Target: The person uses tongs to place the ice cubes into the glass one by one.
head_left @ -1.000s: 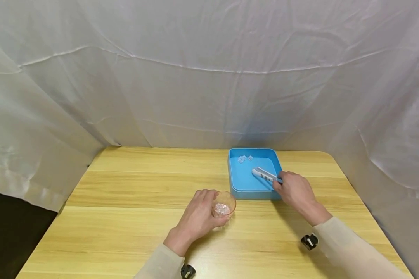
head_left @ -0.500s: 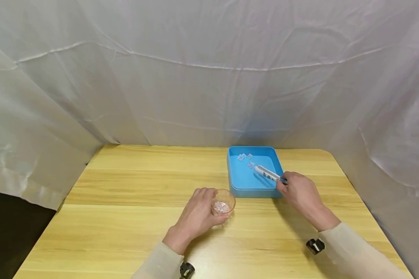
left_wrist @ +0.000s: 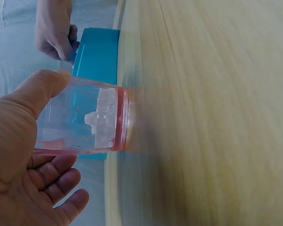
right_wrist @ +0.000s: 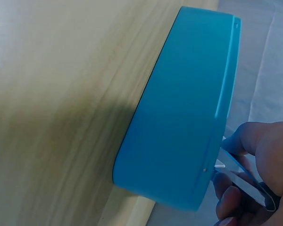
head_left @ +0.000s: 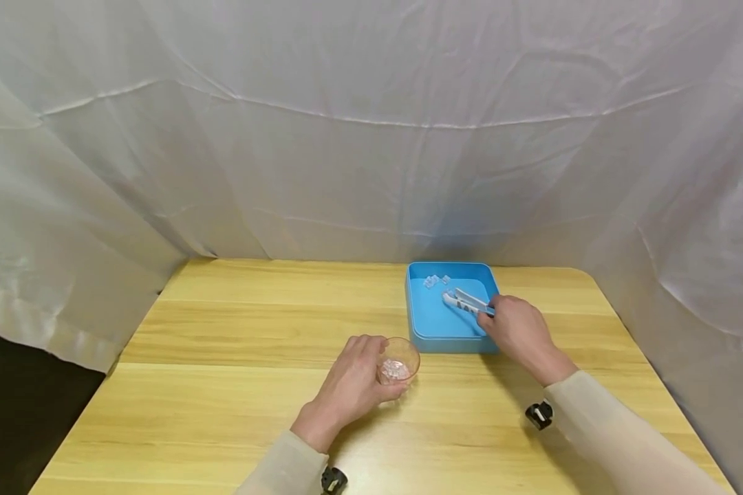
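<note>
My left hand (head_left: 349,385) holds a pinkish clear cup (head_left: 411,352) upright on the table, thumb and fingers around its sides. Clear, ice-like cubes (left_wrist: 104,117) cover the cup's bottom in the left wrist view. At the blue box (head_left: 430,323), my right hand (head_left: 520,333) grips white-and-blue tongs (head_left: 463,304) over the right wall. The tongs' arms are spread, their tips low inside the box beside a single clear cube (head_left: 449,293). More clear cubes (head_left: 431,281) lie in its back left corner. The right wrist view hides the tongs' tips behind the box wall.
A light wooden table (head_left: 223,385) carries everything. Pale curtains (head_left: 322,179) hang close behind the table's back edge and along the sides. The box stands near that back edge, just behind and right of the cup.
The tongs first drew back right and narrowed, exposing a loose cube. Now they are spread again and moved left to that cube. The left hand and cup stay put.
</note>
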Demonstrator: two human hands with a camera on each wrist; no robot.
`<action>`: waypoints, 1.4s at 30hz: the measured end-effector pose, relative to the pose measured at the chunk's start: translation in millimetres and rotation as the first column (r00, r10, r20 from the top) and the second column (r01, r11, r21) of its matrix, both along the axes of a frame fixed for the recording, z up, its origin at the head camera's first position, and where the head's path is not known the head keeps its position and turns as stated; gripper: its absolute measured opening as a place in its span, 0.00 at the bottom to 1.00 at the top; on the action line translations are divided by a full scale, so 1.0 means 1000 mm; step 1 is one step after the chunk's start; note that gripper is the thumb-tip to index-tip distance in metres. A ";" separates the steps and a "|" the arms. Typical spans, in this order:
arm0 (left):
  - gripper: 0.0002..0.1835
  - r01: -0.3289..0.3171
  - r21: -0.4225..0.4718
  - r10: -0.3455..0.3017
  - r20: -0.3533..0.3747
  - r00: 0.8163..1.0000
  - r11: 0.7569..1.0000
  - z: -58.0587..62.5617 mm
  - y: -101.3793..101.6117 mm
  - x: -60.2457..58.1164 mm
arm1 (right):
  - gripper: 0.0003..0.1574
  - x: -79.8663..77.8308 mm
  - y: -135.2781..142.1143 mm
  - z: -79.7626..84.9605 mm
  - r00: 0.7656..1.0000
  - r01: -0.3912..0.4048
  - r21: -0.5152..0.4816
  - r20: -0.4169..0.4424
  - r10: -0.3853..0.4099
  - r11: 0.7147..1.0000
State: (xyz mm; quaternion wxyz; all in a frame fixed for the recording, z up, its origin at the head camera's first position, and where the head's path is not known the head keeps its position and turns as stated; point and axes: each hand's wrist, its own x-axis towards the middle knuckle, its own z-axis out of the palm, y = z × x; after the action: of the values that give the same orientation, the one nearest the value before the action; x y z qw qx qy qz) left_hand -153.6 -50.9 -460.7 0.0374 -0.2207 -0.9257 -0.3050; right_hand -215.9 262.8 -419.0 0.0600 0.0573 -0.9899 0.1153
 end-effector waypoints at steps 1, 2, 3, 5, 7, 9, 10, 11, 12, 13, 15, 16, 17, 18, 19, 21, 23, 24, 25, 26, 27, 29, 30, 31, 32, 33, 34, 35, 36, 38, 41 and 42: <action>0.40 0.002 -0.001 -0.002 -0.002 1.000 1.000 0.000 0.000 0.000 | 0.15 -0.002 0.000 -0.001 1.000 -0.001 0.006 0.002 0.001 1.000; 0.40 0.002 -0.002 -0.002 -0.002 1.000 1.000 0.000 0.000 0.000 | 0.15 -0.003 -0.001 -0.002 1.000 -0.002 0.011 0.000 0.002 1.000; 0.40 0.003 -0.004 -0.003 -0.003 1.000 1.000 0.000 0.000 0.001 | 0.15 -0.004 -0.001 -0.002 1.000 -0.007 0.014 -0.006 0.007 1.000; 0.40 0.004 -0.007 -0.004 -0.006 1.000 1.000 0.000 0.000 0.001 | 0.15 -0.005 -0.001 -0.004 1.000 -0.014 0.015 -0.013 0.014 1.000; 0.40 0.006 -0.006 -0.006 -0.009 1.000 1.000 0.000 0.000 0.001 | 0.15 -0.004 -0.001 -0.004 0.999 -0.025 0.011 -0.022 0.025 1.000; 0.39 0.007 -0.006 -0.007 -0.011 1.000 1.000 0.001 0.000 0.001 | 0.15 -0.001 -0.001 -0.003 0.999 -0.039 0.002 -0.037 0.039 0.999; 0.39 0.008 -0.006 -0.008 -0.012 1.000 1.000 0.001 0.000 0.001 | 0.15 0.000 -0.001 -0.003 0.998 -0.042 -0.002 -0.042 0.042 0.999; 0.40 0.007 -0.007 -0.007 -0.012 1.000 1.000 0.001 0.000 0.000 | 0.15 0.002 0.000 -0.002 0.998 -0.049 -0.007 -0.049 0.049 0.999; 0.40 0.006 -0.007 -0.006 -0.010 1.000 1.000 0.002 0.000 0.000 | 0.15 0.004 0.000 -0.001 0.997 -0.055 -0.009 -0.059 0.055 0.998; 0.40 0.004 -0.008 -0.004 -0.009 1.000 1.000 0.002 0.000 0.000 | 0.15 0.006 0.001 -0.001 0.996 -0.061 -0.012 -0.066 0.061 0.998; 0.41 0.002 -0.010 -0.002 -0.005 1.000 1.000 0.003 0.000 0.000 | 0.16 0.009 0.002 0.001 0.994 -0.071 -0.013 -0.079 0.069 0.997; 0.41 0.001 -0.010 -0.001 -0.002 1.000 1.000 0.003 0.000 -0.001 | 0.16 0.011 0.002 0.002 0.994 -0.073 -0.015 -0.083 0.071 0.997; 0.41 -0.001 -0.009 0.001 0.002 1.000 1.000 0.003 0.000 -0.001 | 0.16 0.013 0.003 0.003 0.994 -0.074 -0.017 -0.087 0.072 0.997; 0.41 -0.001 -0.009 0.001 0.003 1.000 1.000 0.002 0.000 -0.001 | 0.15 0.015 0.003 0.003 0.994 -0.072 -0.018 -0.088 0.070 0.997; 0.41 0.000 -0.009 0.000 0.004 1.000 1.000 0.002 0.001 -0.001 | 0.15 0.018 0.003 0.004 0.994 -0.069 -0.022 -0.086 0.067 0.997; 0.42 0.001 -0.008 -0.001 0.007 1.000 1.000 0.002 0.001 -0.001 | 0.14 0.023 0.003 0.007 0.994 -0.064 -0.025 -0.091 0.061 0.998; 0.41 0.002 -0.008 -0.002 0.008 1.000 1.000 0.002 0.001 -0.001 | 0.13 0.030 0.003 0.012 0.994 -0.056 -0.030 -0.091 0.053 0.998; 0.41 0.001 -0.008 -0.001 0.007 1.000 1.000 0.002 0.001 -0.001 | 0.12 0.034 0.003 0.014 0.995 -0.053 -0.033 -0.092 0.050 0.998; 0.41 0.001 -0.009 -0.001 0.006 1.000 1.000 0.003 0.001 0.000 | 0.12 0.038 0.002 0.018 0.995 -0.052 -0.037 -0.092 0.049 0.998; 0.41 0.000 -0.011 0.000 0.005 1.000 1.000 0.003 0.001 0.000 | 0.11 0.043 0.001 0.021 0.994 -0.052 -0.044 -0.096 0.047 0.998; 0.41 0.000 -0.012 0.000 0.004 1.000 1.000 0.003 0.000 0.000 | 0.11 0.047 -0.001 0.025 0.994 -0.053 -0.051 -0.102 0.048 0.997; 0.40 -0.001 -0.014 0.001 0.000 1.000 1.000 0.002 0.000 -0.001 | 0.11 0.058 -0.004 0.032 0.992 -0.060 -0.072 -0.116 0.052 0.996; 0.40 0.000 -0.015 0.000 0.000 1.000 1.000 0.003 0.000 -0.001 | 0.10 0.063 -0.007 0.035 0.990 -0.068 -0.080 -0.129 0.058 0.994; 0.40 0.001 -0.015 -0.001 -0.001 1.000 1.000 0.003 0.000 -0.001 | 0.09 0.068 -0.010 0.038 0.988 -0.076 -0.089 -0.142 0.063 0.993; 0.40 0.002 -0.014 -0.002 -0.001 1.000 1.000 0.003 0.000 -0.001 | 0.08 0.073 -0.013 0.041 0.985 -0.086 -0.092 -0.160 0.070 0.992; 0.40 0.003 -0.012 -0.003 0.000 1.000 1.000 0.003 0.000 -0.001 | 0.07 0.078 -0.016 0.042 0.981 -0.098 -0.096 -0.177 0.080 0.991; 0.40 0.004 -0.011 -0.004 -0.001 1.000 1.000 0.003 -0.001 -0.001 | 0.06 0.083 -0.019 0.044 0.978 -0.111 -0.101 -0.189 0.090 0.989; 0.40 0.005 -0.012 -0.005 -0.006 1.000 1.000 0.004 -0.001 -0.001 | 0.05 0.088 -0.023 0.044 0.973 -0.126 -0.101 -0.208 0.103 0.987; 0.40 0.005 -0.013 -0.005 -0.007 1.000 1.000 0.004 -0.001 -0.001 | 0.04 0.092 -0.026 0.044 0.968 -0.140 -0.101 -0.225 0.114 0.985; 0.40 0.005 -0.014 -0.005 -0.008 1.000 1.000 0.004 -0.001 -0.001 | 0.03 0.100 -0.033 0.042 0.955 -0.171 -0.103 -0.260 0.139 0.980; 0.40 0.004 -0.017 -0.004 -0.013 1.000 1.000 0.004 0.000 -0.001 | 0.05 0.110 -0.041 0.037 0.932 -0.217 -0.087 -0.315 0.180 0.972; 0.40 0.003 -0.015 -0.003 -0.010 1.000 1.000 0.004 0.000 -0.001 | 0.06 0.113 -0.043 0.036 0.925 -0.231 -0.083 -0.328 0.192 0.969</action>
State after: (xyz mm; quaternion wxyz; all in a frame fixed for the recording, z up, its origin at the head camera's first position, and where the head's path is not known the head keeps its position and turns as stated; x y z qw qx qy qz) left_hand -154.7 -50.8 -457.1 0.0397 -0.2240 -0.9274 -0.2969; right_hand -102.6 219.9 -383.4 0.2090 0.1778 -0.9465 0.1698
